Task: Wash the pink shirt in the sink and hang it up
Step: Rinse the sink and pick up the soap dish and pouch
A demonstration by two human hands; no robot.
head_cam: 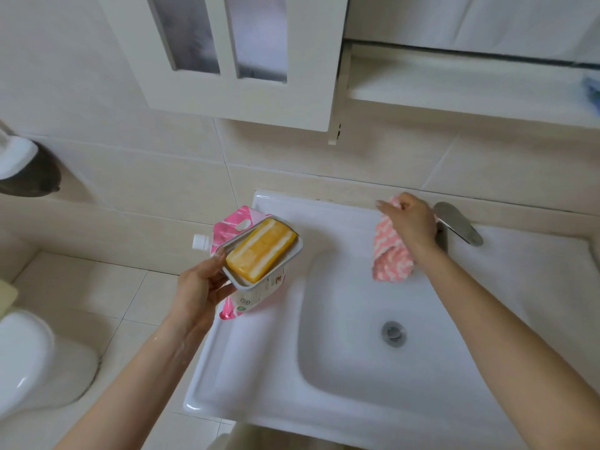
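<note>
Shirt (389,254) is not yet wet, as far as I can judge. Nearest is the sink (246,368), its basin bare, with the drain (393,333) in the middle; whether the plug is shut I cannot tell.

Further on, the left hand (201,287) grasps a soap dish (276,274), fingers curled under its near edge and thumb on the rim. The dish is tilted, and a yellow soap (261,253) lies in it. Under it, a pink pouch (233,225) lies on the sink's left corner.

Beyond, the right hand (412,222) pinches the top of the shirt, which hangs rolled up over the back of the basin, just beside the tap (457,222). A cabinet (243,60) hangs on the wall behind.

Risks: the soap may slide off the tilted dish into the basin or onto the floor, more so as the left forearm looks wet. The dish could nudge the pouch off the corner. The shirt, held only by a pinch, may drop or catch on the tap.
</note>
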